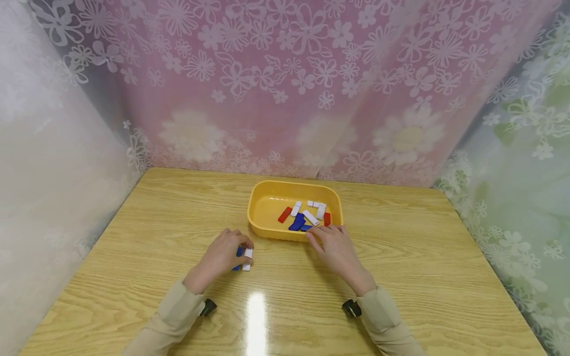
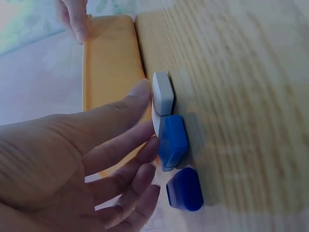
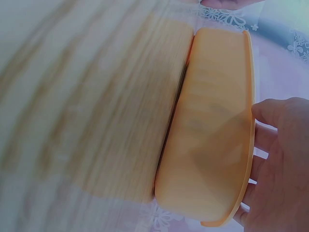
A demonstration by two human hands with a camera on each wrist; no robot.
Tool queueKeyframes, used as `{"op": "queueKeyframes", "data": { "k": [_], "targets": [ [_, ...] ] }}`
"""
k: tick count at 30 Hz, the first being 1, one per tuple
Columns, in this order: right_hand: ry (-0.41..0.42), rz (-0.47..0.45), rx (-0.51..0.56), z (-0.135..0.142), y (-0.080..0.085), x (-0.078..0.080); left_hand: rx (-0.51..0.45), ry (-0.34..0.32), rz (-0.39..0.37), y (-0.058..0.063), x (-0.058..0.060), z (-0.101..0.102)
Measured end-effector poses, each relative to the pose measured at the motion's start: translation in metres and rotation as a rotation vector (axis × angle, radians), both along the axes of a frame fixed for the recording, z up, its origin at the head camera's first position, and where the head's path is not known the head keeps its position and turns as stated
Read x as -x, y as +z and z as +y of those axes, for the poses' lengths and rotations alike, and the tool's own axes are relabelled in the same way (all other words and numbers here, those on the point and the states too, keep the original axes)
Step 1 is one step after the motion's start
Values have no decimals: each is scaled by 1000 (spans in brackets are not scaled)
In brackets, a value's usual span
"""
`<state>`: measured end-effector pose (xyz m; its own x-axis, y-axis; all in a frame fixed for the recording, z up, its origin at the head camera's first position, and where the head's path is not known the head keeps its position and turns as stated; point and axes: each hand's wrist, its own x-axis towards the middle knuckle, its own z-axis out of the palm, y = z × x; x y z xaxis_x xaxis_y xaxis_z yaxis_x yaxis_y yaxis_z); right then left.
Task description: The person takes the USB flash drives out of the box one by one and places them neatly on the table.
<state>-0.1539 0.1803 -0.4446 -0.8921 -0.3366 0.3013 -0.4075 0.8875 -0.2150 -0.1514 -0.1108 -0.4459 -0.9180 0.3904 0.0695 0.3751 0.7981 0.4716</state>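
Note:
My left hand (image 1: 224,253) pinches a white USB stick (image 2: 164,94) on the table, thumb toward its near end and a finger at its far end. Just beside it stand a bright blue stick (image 2: 175,140) and a dark blue one (image 2: 189,190), partly covered by the hand in the head view. My right hand (image 1: 337,249) grips the near rim of a yellow basket (image 3: 207,125), thumb at the edge and fingers over the inside. Within the basket lie white sticks (image 1: 310,217), red sticks (image 1: 285,214) and dark blue pieces (image 1: 297,222).
The basket sits toward the back middle of the wood-grain table (image 1: 401,257). Behind it hangs a pink flowered curtain (image 1: 285,99), with pale cloth on both sides. A dark wrist camera (image 1: 352,308) is strapped under each sleeve.

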Motion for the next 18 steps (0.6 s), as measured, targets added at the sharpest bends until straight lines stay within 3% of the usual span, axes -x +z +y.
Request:
{"op": "queueKeyframes", "data": {
  "k": [8, 18],
  "targets": [
    [-2, -1, -3, 1, 1, 0, -132, 92, 104, 6, 3, -2],
    [-4, -5, -10, 0, 2, 0, -236, 50, 194, 31, 19, 11]
  ]
}}
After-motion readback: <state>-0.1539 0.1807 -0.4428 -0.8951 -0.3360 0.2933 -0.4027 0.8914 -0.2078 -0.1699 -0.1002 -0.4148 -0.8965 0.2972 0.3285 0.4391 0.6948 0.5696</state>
